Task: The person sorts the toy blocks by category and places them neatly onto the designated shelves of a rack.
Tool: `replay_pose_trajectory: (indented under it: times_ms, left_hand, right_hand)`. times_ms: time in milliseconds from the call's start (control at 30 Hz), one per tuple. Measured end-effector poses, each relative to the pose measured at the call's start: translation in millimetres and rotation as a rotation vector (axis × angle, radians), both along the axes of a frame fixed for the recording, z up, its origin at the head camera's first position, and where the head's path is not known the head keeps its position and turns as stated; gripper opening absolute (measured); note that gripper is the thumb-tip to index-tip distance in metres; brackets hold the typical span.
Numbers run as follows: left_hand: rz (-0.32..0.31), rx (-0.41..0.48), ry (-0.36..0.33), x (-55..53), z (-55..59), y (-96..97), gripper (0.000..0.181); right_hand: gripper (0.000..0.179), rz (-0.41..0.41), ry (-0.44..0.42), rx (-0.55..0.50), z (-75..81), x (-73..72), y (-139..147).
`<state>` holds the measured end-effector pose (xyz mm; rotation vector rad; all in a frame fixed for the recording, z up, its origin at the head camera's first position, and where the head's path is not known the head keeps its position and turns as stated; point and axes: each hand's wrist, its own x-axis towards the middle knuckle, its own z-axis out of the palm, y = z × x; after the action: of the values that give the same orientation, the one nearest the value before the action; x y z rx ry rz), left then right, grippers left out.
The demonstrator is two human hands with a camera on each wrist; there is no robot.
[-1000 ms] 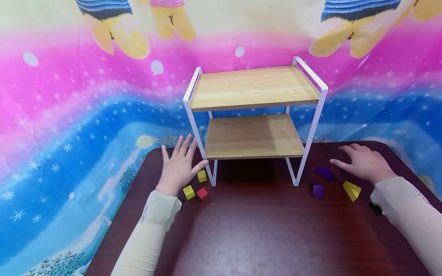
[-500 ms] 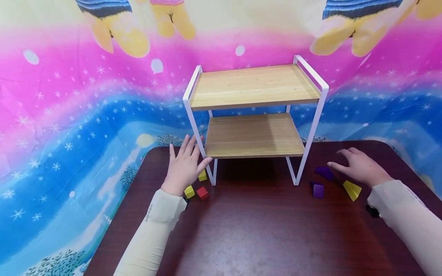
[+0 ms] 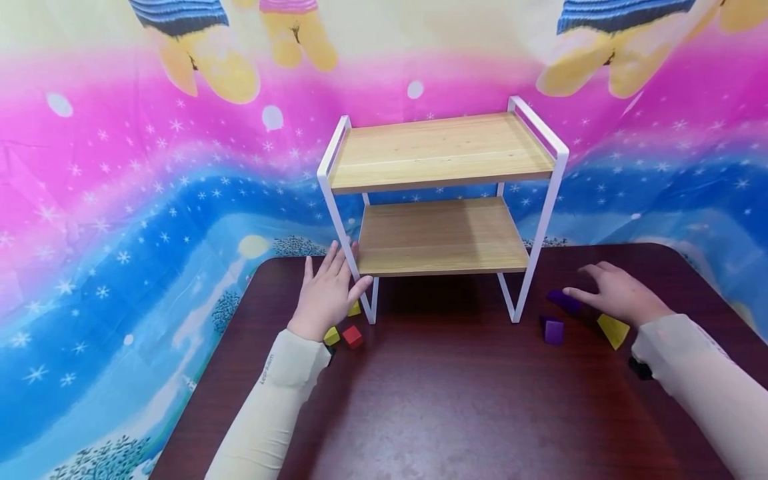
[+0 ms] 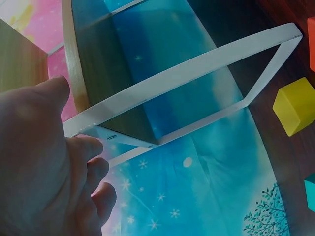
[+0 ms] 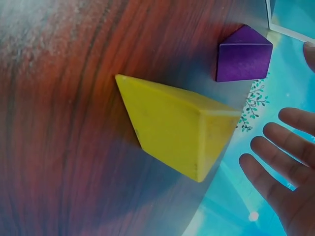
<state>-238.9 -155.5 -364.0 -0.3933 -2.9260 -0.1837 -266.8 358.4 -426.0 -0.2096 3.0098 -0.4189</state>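
Observation:
A two-tier shelf [image 3: 444,233] with wooden boards and a white frame stands on the dark table. My left hand [image 3: 324,300] is at its left front leg, fingers straight and partly behind the leg, thumb in front. In the left wrist view the thumb and fingers lie either side of the white frame [image 4: 187,73]; contact is unclear. By this hand are a red cube [image 3: 352,337] and two yellow cubes [image 3: 332,336]. My right hand [image 3: 627,293] hovers with loose fingers, holding nothing, near a purple arch-like block [image 3: 563,300], a purple prism [image 3: 553,331] and a yellow wedge [image 3: 613,331].
A teal block [image 4: 310,194] shows at the edge of the left wrist view. Behind the table hangs a printed cloth backdrop [image 3: 150,220]. The dark tabletop [image 3: 444,400] spreads in front of the shelf, its rounded corners at the back.
My left hand has moved right, up to the shelf's left leg, covering more of the yellow cubes. My right hand has drifted slightly left, closer to the shelf. The shelf and blocks stay put.

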Motion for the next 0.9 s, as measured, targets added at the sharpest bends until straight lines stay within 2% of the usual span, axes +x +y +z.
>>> replay_pose_trajectory:
  times_ms: [200, 467, 900]
  left_hand:
    - [-0.014, -0.004, -0.013, -2.2, -2.8, 1.0, 0.068]
    - [-0.025, -0.031, 0.013, -3.4, -5.4, 0.3, 0.066]
    - [-0.030, -0.028, 0.019, -4.4, -7.2, 2.0, 0.066]
  right_hand:
    - [0.092, 0.017, -0.004, -0.015, -1.7, 0.4, 0.4]
    - [0.072, 0.045, 0.008, -0.038, -1.9, -2.2, -4.0]
    - [0.066, 0.007, -0.062, -0.097, -8.2, -6.3, -5.1]
